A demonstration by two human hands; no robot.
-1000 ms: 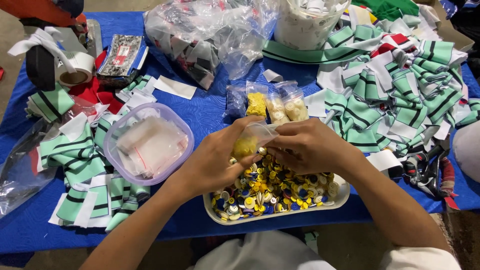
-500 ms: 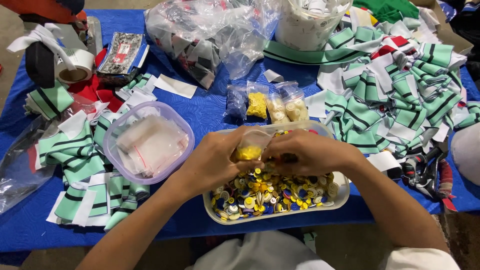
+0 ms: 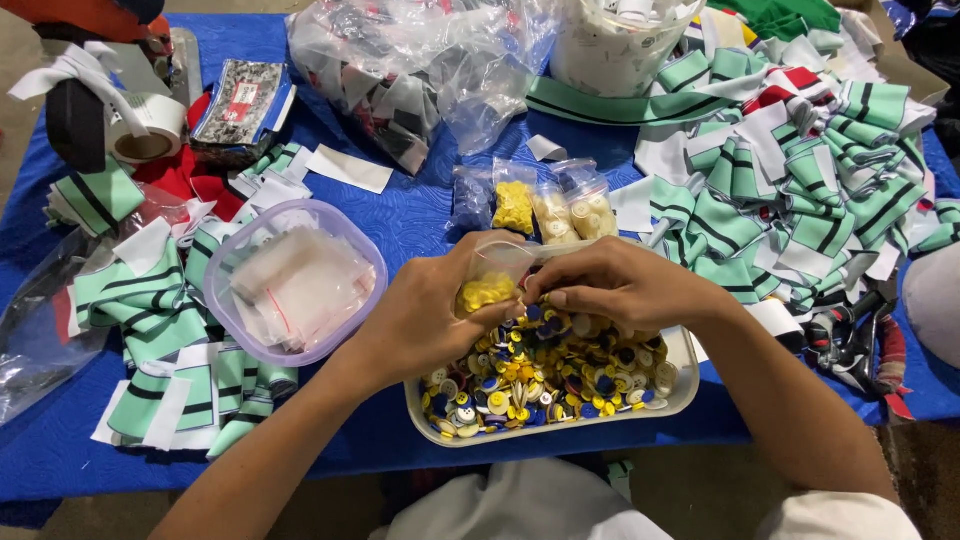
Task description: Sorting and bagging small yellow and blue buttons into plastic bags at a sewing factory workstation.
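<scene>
My left hand [image 3: 425, 315] and my right hand [image 3: 615, 285] meet over a white tray [image 3: 682, 392] heaped with several mixed buttons in yellow, blue, white and black. Together they hold a small clear bag of yellow buttons [image 3: 488, 285]. The left hand grips the bag from the side and below. The right hand's fingers pinch at its top edge on the right. The bag hangs just above the tray's far left part.
Small filled bags of buttons [image 3: 530, 205] lie beyond the tray. A clear tub of empty little bags [image 3: 295, 280] stands at the left. Green striped fabric pieces [image 3: 790, 180] pile up right and left. Large plastic bags [image 3: 400, 70] and a tape roll [image 3: 145, 130] lie at the back.
Both hands stayed over the tray with the little bag. The bag has dropped slightly and the right fingers have shifted along its top edge.
</scene>
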